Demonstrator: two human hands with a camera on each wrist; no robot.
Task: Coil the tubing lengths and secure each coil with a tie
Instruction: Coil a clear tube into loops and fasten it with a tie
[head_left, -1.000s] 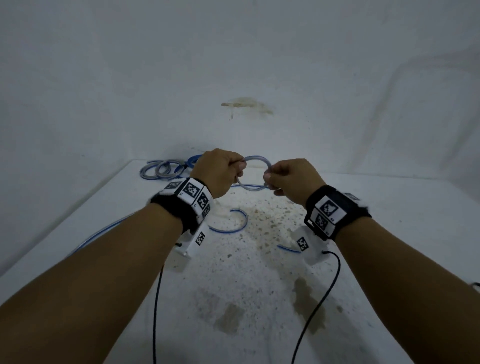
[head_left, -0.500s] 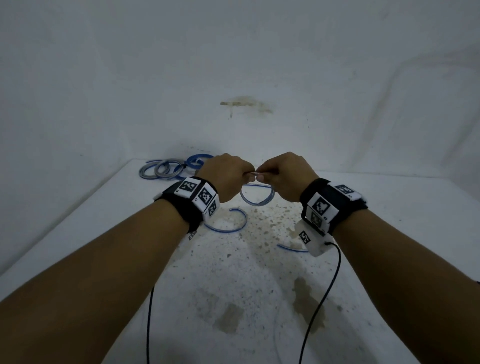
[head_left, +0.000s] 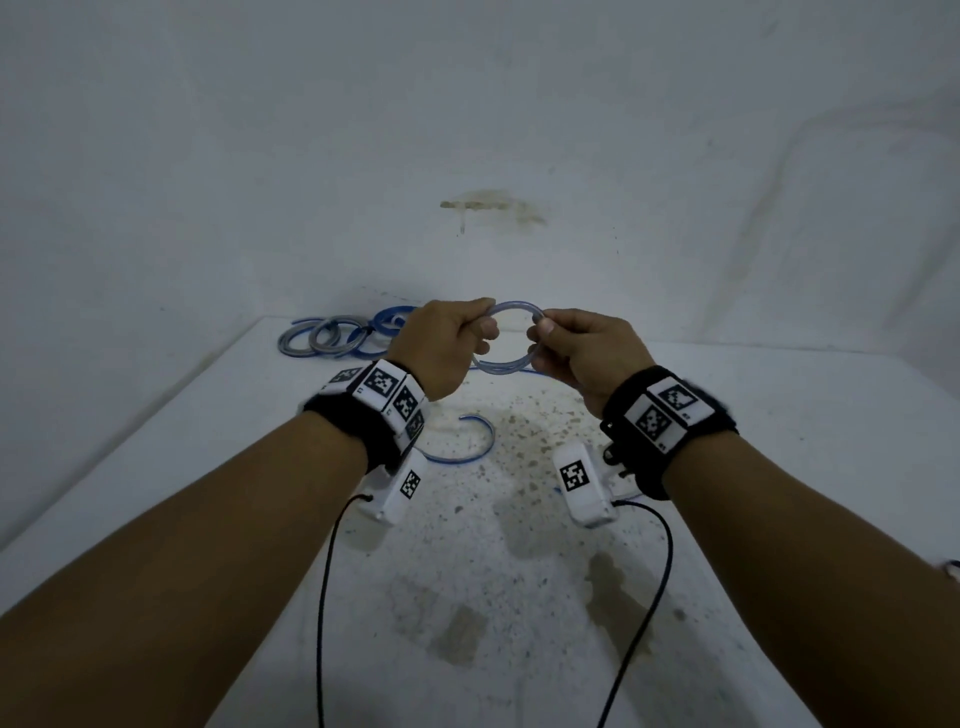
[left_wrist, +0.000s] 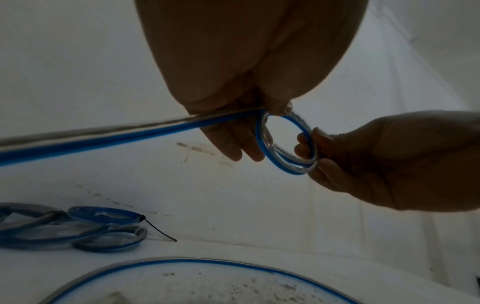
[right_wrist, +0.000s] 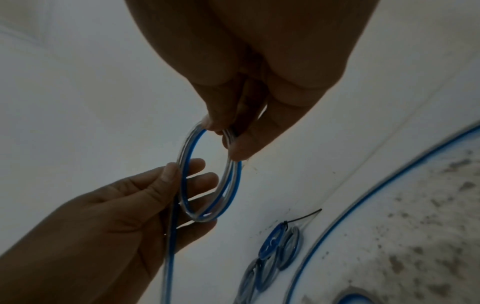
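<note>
The coil (head_left: 506, 338) hangs upright between both hands; left hand (head_left: 441, 348) pinches its left side, right hand (head_left: 587, 353) its right; loose tubing (left_wrist: 103, 133) trails leftward past the left fingers (left_wrist: 233, 148), likeliest to feed it.

A dim, bluish, even light is cast over the scene, with soft shadows thrown onto the table (head_left: 779, 467). In both wrist views the hands are rendered as dark, backlit shapes. Straight lines are bowed by the wide lenses, and fine grain is seen throughout.
</note>
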